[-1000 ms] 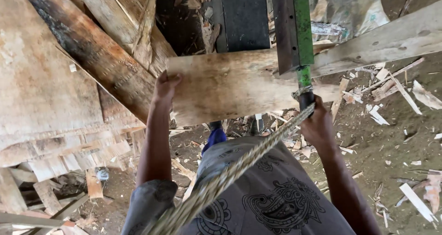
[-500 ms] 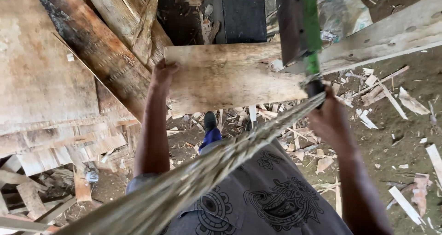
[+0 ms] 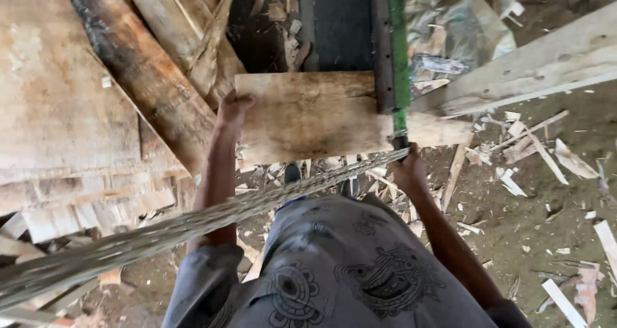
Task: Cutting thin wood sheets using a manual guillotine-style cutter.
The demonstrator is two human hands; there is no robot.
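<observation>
Plank [image 3: 308, 119] partly hidden by green bar [image 3: 400, 45]; rope [image 3: 193, 222] blurred.

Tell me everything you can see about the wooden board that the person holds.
The wooden board is a pale, weathered, roughly rectangular plank with dark stains and a rough grain. It lies flat and crosswise. The left hand grips its left end; the right hand is at its lower right edge. A green-edged dark bar crosses its right part.
</observation>
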